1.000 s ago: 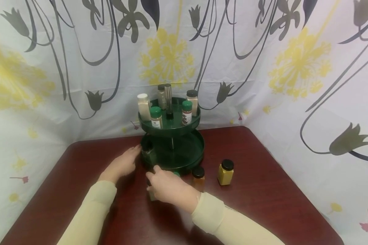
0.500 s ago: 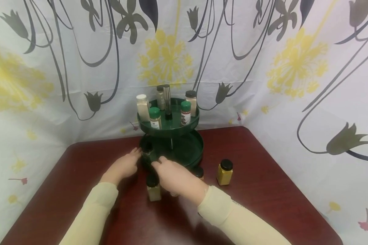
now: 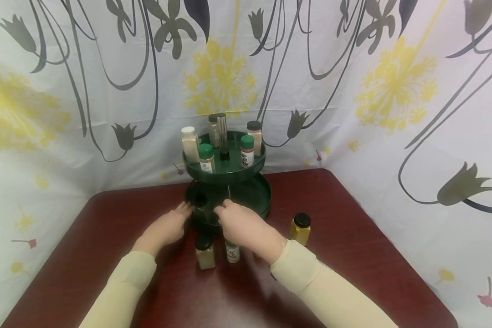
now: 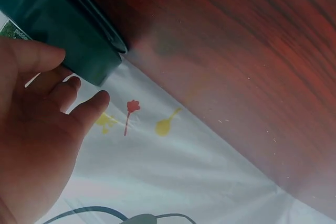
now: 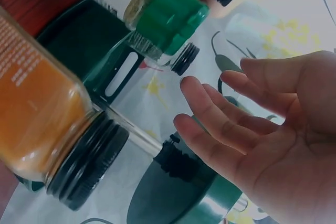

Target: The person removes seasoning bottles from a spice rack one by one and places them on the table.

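Observation:
A green two-tier turntable (image 3: 225, 176) stands on the table. My left hand (image 3: 166, 230) has its loosely bent fingers right at the left rim of the lower tray (image 4: 79, 51), beside a black-lidded jar (image 3: 199, 200) standing in that tray. In the head view my right hand (image 3: 246, 230) overlaps the front of the lower tray. Seen from the right wrist, its fingers are spread and loosely bent, holding nothing. In front of the turntable stand a black-lidded jar of pale spice (image 3: 206, 257) and a green-capped bottle (image 3: 232, 252). An orange spice jar (image 5: 42, 103) is hidden behind my right arm in the head view.
The upper tray carries several spice bottles, among them a white-capped one (image 3: 190, 146) and a green-capped one with red contents (image 3: 247, 150). A yellow spice jar (image 3: 300, 228) stands to the right. Patterned cloth (image 3: 147, 105) hangs around the table's back and sides.
My right hand has moved up and right, away from the pale spice jar, which now shows fully. The jar in the lower tray has shifted slightly right, and my left fingers came slightly nearer.

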`<action>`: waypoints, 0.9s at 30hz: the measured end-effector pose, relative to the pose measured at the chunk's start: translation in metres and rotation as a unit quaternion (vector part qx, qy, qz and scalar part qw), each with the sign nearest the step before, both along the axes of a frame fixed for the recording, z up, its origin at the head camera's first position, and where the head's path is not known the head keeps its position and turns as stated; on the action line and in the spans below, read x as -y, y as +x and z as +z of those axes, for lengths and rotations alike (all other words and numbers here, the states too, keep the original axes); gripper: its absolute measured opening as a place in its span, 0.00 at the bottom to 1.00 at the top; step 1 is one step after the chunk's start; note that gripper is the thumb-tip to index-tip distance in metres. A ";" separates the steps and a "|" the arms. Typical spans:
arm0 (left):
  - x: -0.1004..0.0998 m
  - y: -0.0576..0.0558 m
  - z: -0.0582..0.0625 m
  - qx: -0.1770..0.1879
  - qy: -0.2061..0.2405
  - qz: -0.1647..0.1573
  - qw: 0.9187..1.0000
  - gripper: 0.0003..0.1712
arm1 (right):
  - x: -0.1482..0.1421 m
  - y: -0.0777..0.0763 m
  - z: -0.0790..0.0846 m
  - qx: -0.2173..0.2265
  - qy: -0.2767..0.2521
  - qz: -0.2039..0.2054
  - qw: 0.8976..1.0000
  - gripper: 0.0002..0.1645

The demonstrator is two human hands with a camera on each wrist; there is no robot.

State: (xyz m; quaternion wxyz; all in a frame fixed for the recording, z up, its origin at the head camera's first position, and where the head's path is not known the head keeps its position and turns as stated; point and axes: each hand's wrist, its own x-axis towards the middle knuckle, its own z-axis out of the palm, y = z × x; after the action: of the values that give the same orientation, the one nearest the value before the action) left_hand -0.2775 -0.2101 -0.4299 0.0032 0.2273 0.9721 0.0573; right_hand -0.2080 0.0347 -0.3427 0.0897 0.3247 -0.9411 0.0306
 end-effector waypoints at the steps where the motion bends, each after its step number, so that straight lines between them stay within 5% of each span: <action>1: 0.000 0.001 0.000 -0.003 0.002 -0.006 1.000 0.36 | 0.000 -0.001 0.000 -0.002 -0.001 -0.001 1.000 0.13; 12: 0.004 0.010 0.000 -0.005 0.029 -0.035 0.999 0.31 | 0.001 -0.013 0.009 0.009 0.008 -0.013 1.000 0.20; 27: 0.007 0.010 -0.002 -0.006 0.103 -0.074 0.992 0.31 | 0.024 -0.049 0.005 0.063 0.037 -0.024 0.997 0.36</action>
State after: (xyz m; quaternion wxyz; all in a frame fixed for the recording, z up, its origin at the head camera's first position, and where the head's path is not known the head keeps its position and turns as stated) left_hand -0.2672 -0.2168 -0.4315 -0.0221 0.2981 0.9416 0.1548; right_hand -0.2573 0.0111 -0.3372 0.0194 0.3024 -0.9529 0.0141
